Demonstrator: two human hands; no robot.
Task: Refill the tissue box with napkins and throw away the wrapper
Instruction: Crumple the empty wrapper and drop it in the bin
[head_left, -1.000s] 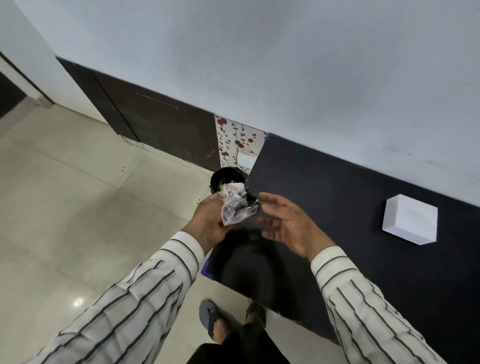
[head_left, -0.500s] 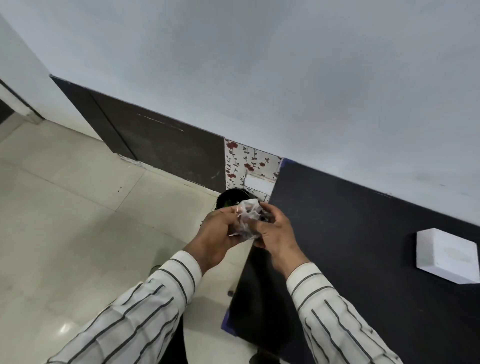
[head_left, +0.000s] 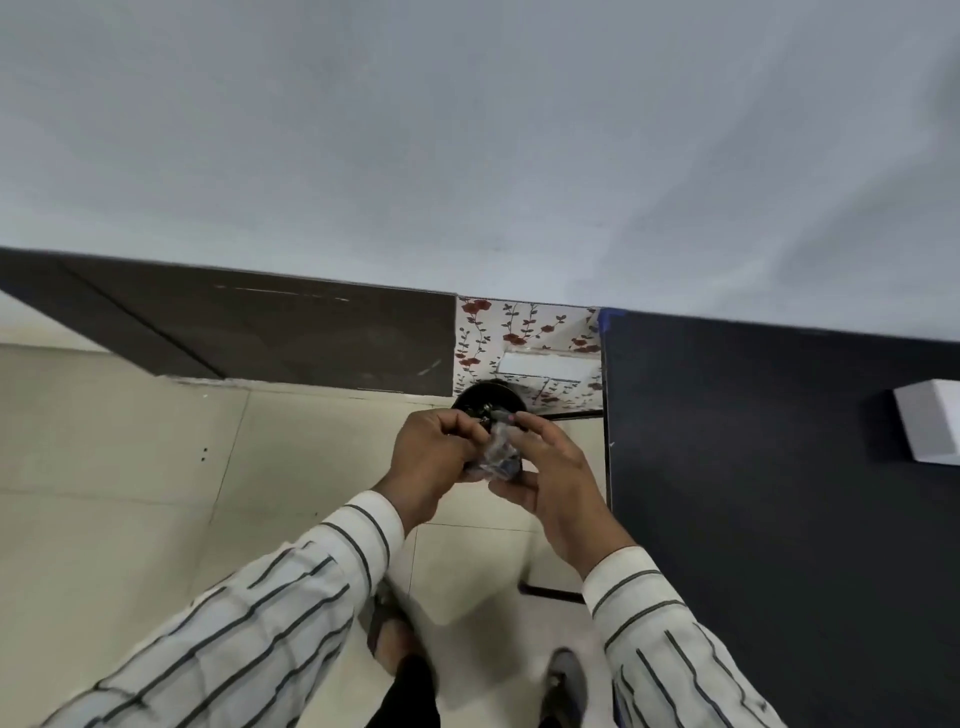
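A crumpled clear plastic wrapper is squeezed into a small wad between both hands. My left hand grips it from the left and my right hand presses on it from the right. Just beyond the hands, on the floor by the wall, stands a small black bin, mostly hidden by my fingers. The white tissue box rests on the black table at the far right edge of the view.
Cream floor tiles spread to the left. A dark brown panel runs along the wall base, with floral-patterned paper behind the bin. My feet in sandals are at the bottom, close to the table's left edge.
I have stepped left, past the table's end, so the bin is now straight ahead. My right hand closed onto the wrapper, which is crushed smaller. The tissue box slid toward the right edge.
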